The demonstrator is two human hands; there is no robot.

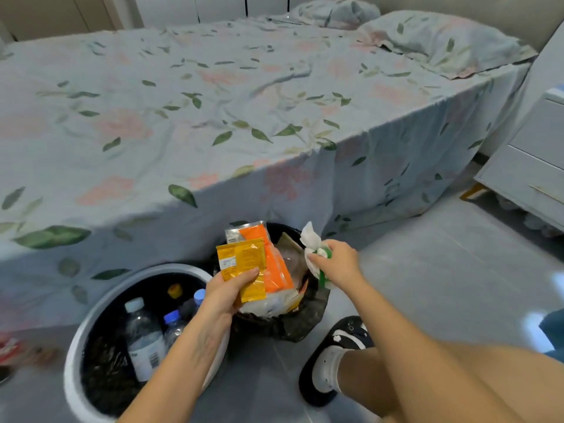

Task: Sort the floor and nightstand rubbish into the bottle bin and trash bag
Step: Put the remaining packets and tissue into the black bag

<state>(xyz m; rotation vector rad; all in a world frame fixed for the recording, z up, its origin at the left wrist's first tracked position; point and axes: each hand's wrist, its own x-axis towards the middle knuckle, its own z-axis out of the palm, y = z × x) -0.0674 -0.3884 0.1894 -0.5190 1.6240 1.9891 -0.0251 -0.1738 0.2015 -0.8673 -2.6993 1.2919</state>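
My left hand (pixel 227 296) grips a yellow snack wrapper (pixel 244 267) and an orange-and-clear packet (pixel 271 264), holding them over the black trash bag (pixel 308 319). My right hand (pixel 337 262) pinches a crumpled white tissue (pixel 309 239) together with a green-and-white wrapper (pixel 323 277), also above the bag's mouth. The bag holds more wrappers. The round white bottle bin (pixel 91 315), lined in black, stands to the left with several plastic bottles (pixel 143 337) in it.
A bed with a floral sheet (pixel 213 117) fills the space behind the bin and bag. A white nightstand (pixel 531 166) stands at the right edge. My foot in a black slipper (pixel 332 358) rests on the grey tiled floor. Something red (pixel 9 349) lies blurred at the far left.
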